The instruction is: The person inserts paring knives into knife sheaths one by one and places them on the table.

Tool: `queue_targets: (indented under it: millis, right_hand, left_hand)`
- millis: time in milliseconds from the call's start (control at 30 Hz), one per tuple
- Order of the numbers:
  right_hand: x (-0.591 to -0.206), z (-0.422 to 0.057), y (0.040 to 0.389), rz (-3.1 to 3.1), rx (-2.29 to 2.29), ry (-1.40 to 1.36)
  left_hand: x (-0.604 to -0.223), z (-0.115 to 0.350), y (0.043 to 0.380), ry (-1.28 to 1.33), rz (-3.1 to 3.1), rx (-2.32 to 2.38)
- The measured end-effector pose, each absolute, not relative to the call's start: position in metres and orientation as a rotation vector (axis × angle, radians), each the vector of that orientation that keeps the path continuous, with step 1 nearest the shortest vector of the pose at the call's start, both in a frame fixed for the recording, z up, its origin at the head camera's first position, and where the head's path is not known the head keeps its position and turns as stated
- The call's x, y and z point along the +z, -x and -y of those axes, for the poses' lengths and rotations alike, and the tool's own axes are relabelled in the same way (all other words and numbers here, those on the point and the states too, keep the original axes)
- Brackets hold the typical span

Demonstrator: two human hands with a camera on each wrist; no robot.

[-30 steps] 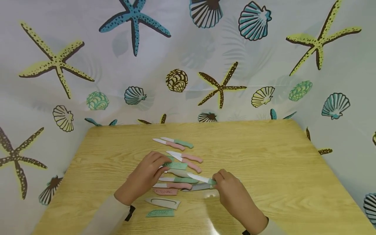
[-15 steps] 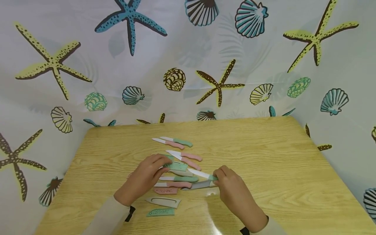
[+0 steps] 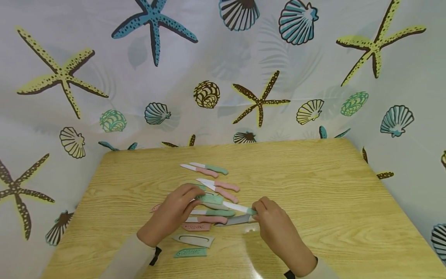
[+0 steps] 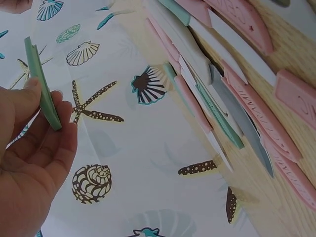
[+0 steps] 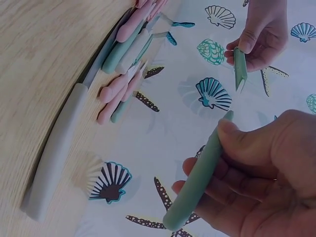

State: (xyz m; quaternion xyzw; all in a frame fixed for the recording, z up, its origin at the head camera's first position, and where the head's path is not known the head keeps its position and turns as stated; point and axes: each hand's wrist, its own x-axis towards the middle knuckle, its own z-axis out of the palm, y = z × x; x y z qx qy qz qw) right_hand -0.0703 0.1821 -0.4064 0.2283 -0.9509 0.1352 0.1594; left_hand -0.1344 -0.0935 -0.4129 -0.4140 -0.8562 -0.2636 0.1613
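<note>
My left hand [image 3: 177,209] pinches a green knife sheath [image 3: 211,199] between thumb and fingers above the table; the left wrist view shows this sheath [image 4: 43,91] edge-on. My right hand [image 3: 278,232] grips a paring knife by its green handle [image 5: 197,173], its white blade [image 3: 235,207] pointing left. The blade's tip is at the sheath's right end in the head view; whether it is inside, I cannot tell. Beneath the hands lie a green-handled knife [image 3: 221,212], a pink-handled knife [image 3: 212,220] and a grey-bladed knife [image 3: 237,220] with a pale handle [image 5: 59,148].
Farther back lie more pink-handled knives [image 3: 227,186] and a green-handled one [image 3: 216,169]. Nearer the front are a pink sheath [image 3: 196,227], a pale sheath [image 3: 194,240] and a green sheath [image 3: 190,252]. A patterned cloth [image 3: 223,58] surrounds the wooden table [image 3: 313,186].
The sheath in the left hand has tilted and shifted slightly, and the knife's tip has come level with its right end. Both hands have otherwise hardly moved.
</note>
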Motion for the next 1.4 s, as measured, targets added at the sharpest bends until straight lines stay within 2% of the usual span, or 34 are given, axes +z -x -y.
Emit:
queue_targets:
  millis: [600, 967, 1400]
  right_hand:
    - [-0.401, -0.169, 0.069, 2.721, 0.316, -0.723]
    - [-0.410, -0.158, 0.069, 2.776, 0.357, -0.741]
    - [-0.412, -0.162, 0.078, 2.871, 0.352, -0.811]
  left_hand:
    - [-0.419, 0.083, 0.125, 1.259, 2.421, -0.614]
    - [-0.427, 0.068, 0.117, 1.319, 2.513, -0.534]
    - [-0.435, 0.071, 0.122, 1.353, 2.523, -0.569]
